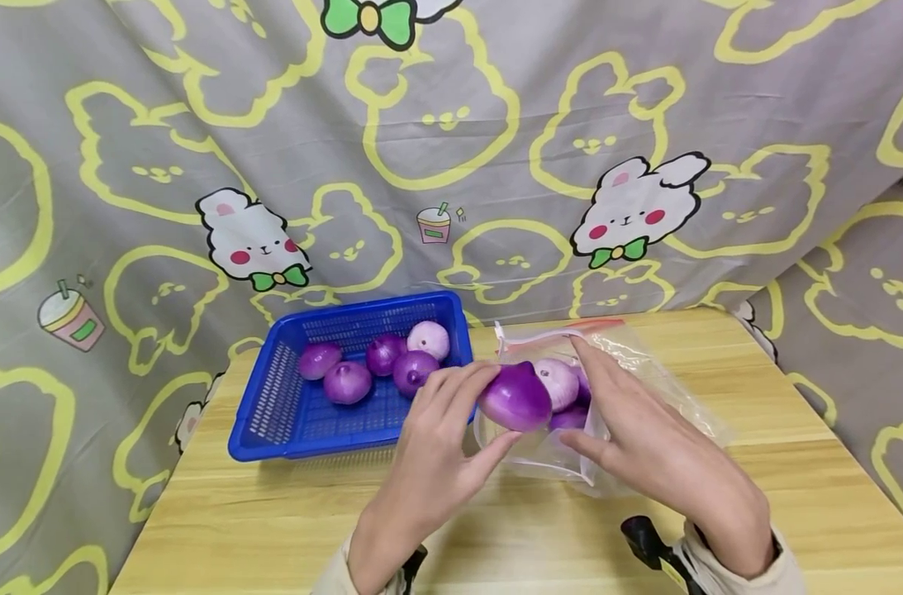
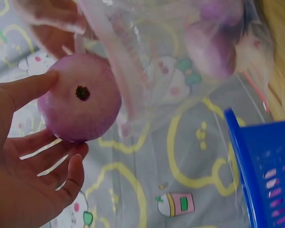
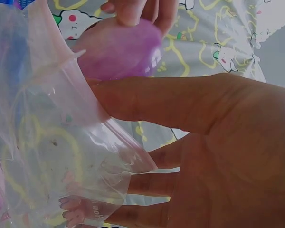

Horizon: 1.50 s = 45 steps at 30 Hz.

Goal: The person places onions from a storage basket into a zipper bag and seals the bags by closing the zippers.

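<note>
In the head view my left hand (image 1: 439, 446) holds a purple onion (image 1: 516, 398) between thumb and fingers at the mouth of a clear zip bag (image 1: 540, 463). Inside the bag lie several onions, one of them pale (image 1: 557, 383). My right hand (image 1: 644, 438) grips the bag's right edge, thumb and fingers apart. The left wrist view shows the held onion (image 2: 80, 97) beside the bag's rim, with my left hand (image 2: 33, 156) around it. In the right wrist view the thumb of my right hand (image 3: 204, 137) lies at the bag's rim (image 3: 118, 137).
A blue basket (image 1: 317, 442) with several purple onions (image 1: 348, 383) and a paler one (image 1: 428, 340) stands on the wooden table (image 1: 220, 512), left of the bag. Behind the table hangs a patterned grey cloth (image 1: 436, 165). Black straps or mounts show near both wrists.
</note>
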Motion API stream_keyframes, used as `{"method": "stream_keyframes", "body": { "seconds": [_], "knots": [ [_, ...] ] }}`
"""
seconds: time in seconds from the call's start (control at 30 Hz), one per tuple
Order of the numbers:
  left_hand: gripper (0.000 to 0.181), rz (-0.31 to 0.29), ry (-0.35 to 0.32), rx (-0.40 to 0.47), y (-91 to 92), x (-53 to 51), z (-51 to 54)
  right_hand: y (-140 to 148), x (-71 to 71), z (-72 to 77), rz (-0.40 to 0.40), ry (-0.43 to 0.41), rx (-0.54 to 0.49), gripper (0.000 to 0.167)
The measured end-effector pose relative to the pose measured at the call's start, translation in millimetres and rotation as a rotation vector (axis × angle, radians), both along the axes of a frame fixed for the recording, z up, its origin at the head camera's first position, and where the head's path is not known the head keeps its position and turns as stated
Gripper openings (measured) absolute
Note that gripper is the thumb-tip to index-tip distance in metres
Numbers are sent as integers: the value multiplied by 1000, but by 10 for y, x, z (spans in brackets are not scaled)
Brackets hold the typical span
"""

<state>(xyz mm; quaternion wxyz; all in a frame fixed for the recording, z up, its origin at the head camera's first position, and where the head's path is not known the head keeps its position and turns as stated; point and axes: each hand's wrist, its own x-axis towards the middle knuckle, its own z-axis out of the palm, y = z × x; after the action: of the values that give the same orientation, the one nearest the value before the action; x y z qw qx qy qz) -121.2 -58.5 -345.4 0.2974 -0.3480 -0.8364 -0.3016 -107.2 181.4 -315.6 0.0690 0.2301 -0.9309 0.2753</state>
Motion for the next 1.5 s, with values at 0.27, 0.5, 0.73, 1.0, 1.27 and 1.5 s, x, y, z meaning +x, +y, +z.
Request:
{"method": "stream_keyframes", "body": {
  "seconds": [0.27, 0.5, 0.73, 1.0, 1.27, 1.5],
  "knots": [
    [61, 71, 5, -156, 165, -6, -28, -39, 25, 28, 21, -5, -3, 102],
    [64, 157, 43, -302, 327, -15, -36, -82, 72, 50, 17, -64, -25, 102],
    [63, 177, 23, -367, 386, -22, -87, -110, 69, 47, 31, -55, 4, 101],
    [38, 119, 59, -387, 269, 29, -147, -112, 30, 92, -52, 1, 24, 76],
    [31, -89, 16, -350, 200, 188, -112, -125, -28, 88, -223, 165, -42, 66],
    [8, -181, 151, -416, 268, 286, -7, -53, -45, 69, -346, 279, -161, 64]
  ]
}}
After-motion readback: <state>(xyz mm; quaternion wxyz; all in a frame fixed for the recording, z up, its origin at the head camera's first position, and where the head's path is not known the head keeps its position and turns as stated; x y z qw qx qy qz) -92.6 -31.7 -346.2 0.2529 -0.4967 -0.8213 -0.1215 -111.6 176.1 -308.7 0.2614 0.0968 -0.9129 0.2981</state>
